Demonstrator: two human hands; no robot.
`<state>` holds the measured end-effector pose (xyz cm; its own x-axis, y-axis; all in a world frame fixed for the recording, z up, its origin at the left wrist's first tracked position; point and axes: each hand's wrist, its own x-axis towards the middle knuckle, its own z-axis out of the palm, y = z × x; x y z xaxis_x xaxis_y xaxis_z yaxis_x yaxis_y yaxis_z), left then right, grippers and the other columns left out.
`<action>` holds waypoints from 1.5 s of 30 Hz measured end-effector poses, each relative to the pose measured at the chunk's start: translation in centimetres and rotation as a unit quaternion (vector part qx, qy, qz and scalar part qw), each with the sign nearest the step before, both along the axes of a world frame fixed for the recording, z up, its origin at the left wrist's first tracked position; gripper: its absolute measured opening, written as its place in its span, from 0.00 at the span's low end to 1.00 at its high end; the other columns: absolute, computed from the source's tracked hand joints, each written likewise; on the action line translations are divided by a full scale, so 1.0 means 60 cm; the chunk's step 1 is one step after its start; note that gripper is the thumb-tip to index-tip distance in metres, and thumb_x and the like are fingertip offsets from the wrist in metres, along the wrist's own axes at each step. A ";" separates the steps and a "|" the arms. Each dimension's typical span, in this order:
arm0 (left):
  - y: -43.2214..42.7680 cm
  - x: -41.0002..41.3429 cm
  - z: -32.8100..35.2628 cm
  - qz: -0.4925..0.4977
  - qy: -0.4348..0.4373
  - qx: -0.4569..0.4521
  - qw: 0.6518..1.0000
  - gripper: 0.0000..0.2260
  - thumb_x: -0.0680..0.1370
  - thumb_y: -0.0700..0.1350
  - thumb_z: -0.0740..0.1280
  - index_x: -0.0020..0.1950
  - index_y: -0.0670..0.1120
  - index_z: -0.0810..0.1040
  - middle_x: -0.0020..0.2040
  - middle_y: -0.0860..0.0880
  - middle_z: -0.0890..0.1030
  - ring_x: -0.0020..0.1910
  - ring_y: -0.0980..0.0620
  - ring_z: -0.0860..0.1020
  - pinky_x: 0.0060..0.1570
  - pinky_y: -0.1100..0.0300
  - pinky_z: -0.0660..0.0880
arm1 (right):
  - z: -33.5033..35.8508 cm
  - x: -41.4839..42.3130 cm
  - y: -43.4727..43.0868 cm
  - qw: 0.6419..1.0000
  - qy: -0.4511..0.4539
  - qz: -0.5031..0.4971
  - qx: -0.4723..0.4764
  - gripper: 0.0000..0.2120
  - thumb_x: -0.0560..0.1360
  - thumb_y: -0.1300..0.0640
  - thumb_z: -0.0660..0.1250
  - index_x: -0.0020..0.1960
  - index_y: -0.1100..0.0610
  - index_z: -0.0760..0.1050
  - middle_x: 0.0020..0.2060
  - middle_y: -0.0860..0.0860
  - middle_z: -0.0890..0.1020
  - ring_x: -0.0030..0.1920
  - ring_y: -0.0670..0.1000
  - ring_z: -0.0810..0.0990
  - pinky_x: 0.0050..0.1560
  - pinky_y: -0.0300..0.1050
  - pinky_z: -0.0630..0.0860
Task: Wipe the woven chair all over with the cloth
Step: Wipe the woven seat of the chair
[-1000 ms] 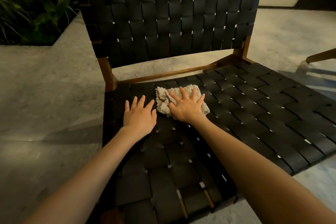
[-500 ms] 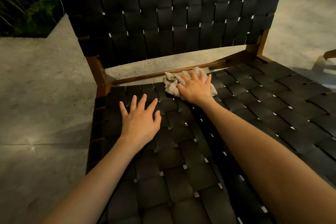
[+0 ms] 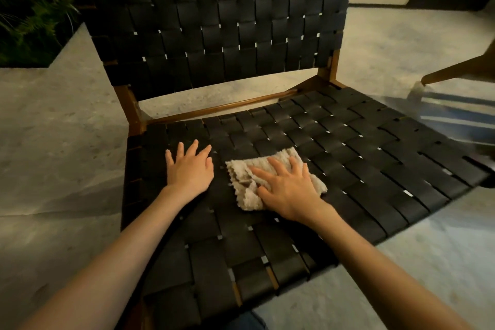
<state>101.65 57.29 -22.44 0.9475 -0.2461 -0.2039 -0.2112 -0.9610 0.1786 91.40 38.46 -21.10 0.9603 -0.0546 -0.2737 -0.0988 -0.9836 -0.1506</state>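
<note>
The woven chair (image 3: 361,158) has black straps on a brown wooden frame and fills the middle of the head view, its backrest upright behind the seat. A beige knitted cloth (image 3: 245,182) lies crumpled on the left-middle of the seat. My right hand (image 3: 288,187) presses flat on the cloth with fingers spread. To the left of the cloth, my left hand (image 3: 188,169) rests flat on the bare straps, fingers straight and spread, holding nothing.
Pale stone floor (image 3: 53,155) surrounds the chair. Green plants (image 3: 29,21) stand at the back left. A wooden leg of other furniture (image 3: 460,69) and a blue striped item (image 3: 455,115) sit at the right, close to the seat's right edge.
My right hand slid the cloth from the seat's rear rail back toward me over the straps. My left hand has stayed flat on the left part of the seat.
</note>
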 end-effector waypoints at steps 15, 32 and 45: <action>-0.120 -0.084 0.007 -0.053 0.072 -0.005 0.996 0.22 0.81 0.60 0.47 0.76 0.62 0.52 0.79 0.48 0.46 0.75 0.38 0.40 0.66 0.32 0.34 | 0.049 -0.147 -0.086 0.989 -0.050 -0.099 -0.098 0.27 0.74 0.34 0.43 0.73 0.33 0.52 0.77 0.48 0.54 0.75 0.66 0.42 0.68 0.68 0.33; -0.159 0.043 -0.060 -0.074 -0.039 -0.017 0.996 0.24 0.82 0.57 0.44 0.78 0.54 0.47 0.79 0.51 0.45 0.77 0.48 0.41 0.71 0.42 0.37 | -0.092 0.269 -0.141 0.995 -0.069 -0.033 -0.071 0.26 0.77 0.35 0.44 0.75 0.34 0.45 0.78 0.49 0.45 0.74 0.66 0.35 0.67 0.69 0.31; -0.173 0.085 -0.081 -0.082 -0.065 -0.033 0.994 0.24 0.80 0.60 0.43 0.77 0.60 0.46 0.79 0.50 0.44 0.77 0.47 0.41 0.70 0.42 0.33 | -0.088 0.327 -0.182 0.989 -0.106 -0.075 -0.064 0.25 0.79 0.40 0.48 0.75 0.40 0.54 0.77 0.52 0.54 0.76 0.63 0.45 0.73 0.61 0.39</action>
<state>106.76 46.89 -27.27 0.9109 -0.4082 -0.0605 -0.3895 -0.8989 0.2008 111.02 27.56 -26.40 0.9738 -0.2221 -0.0488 -0.2247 -0.9726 -0.0590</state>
